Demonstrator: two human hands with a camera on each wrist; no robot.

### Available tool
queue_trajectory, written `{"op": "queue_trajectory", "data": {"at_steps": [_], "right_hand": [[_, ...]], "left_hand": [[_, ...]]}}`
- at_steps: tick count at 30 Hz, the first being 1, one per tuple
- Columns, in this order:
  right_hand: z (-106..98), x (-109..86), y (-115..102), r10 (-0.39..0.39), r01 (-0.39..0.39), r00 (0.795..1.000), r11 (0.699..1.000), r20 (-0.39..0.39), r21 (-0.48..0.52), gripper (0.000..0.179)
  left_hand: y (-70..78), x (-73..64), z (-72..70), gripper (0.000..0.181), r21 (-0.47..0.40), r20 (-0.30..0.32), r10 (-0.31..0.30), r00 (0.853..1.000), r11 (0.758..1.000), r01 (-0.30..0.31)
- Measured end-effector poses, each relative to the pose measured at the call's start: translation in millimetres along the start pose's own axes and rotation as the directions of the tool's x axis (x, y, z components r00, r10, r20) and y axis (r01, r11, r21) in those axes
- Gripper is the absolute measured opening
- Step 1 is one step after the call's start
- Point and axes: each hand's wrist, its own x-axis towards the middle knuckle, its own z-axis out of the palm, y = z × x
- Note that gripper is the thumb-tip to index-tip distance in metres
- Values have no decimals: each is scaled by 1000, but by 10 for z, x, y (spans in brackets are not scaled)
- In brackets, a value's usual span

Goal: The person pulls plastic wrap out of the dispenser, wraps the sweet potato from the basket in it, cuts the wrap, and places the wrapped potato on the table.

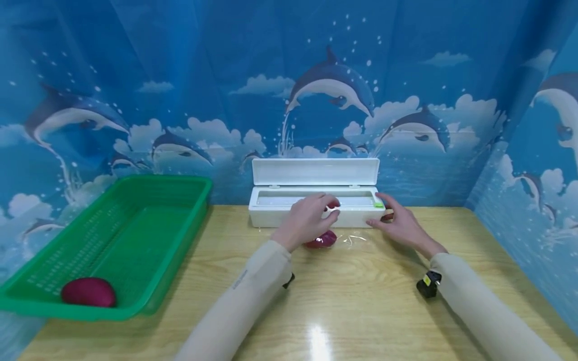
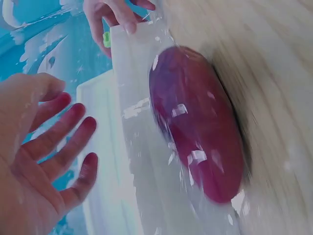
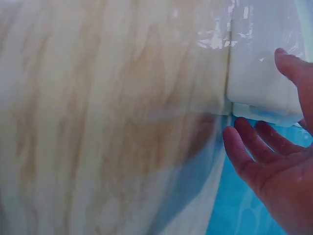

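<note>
A long white cling film dispenser point(image 1: 271, 218) stands by the back curtain with its lid point(image 1: 316, 172) raised and a green cutter slide point(image 1: 378, 205) at its right end. A dark red sweet potato point(image 2: 195, 122) lies along its front under clear film point(image 1: 352, 239). My left hand point(image 1: 309, 218) hovers over the sweet potato and the dispenser's front edge, its fingers loosely bent and holding nothing. At the dispenser's right end, my right hand point(image 1: 399, 223) spreads around the corner, thumb by the front face and fingers along the end. In the head view, my left hand partly hides the sweet potato.
On the left sits a green plastic basket point(image 1: 155, 250) with another dark red sweet potato point(image 1: 89, 292) in its near corner. A blue dolphin-print curtain point(image 1: 226, 60) rises behind the wooden table point(image 1: 361, 301) and along its right side.
</note>
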Motion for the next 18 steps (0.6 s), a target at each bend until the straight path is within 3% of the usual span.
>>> {"op": "queue_trajectory", "data": {"at_steps": [7,11,18], "right_hand": [[34,40,48,-30,29,998,999,-54,-23,81],[53,67,65,-30,29,997,999,-77,-17,78],[85,78,82,-29,28,996,1000,-87,-5,76]], "left_hand": [[65,361,196,28,-51,2,37,999,998,-37],[71,540,350,28,-65,-1,27,1000,998,-27],[120,729,593,28,-109,19,-1,1000,994,3]]}}
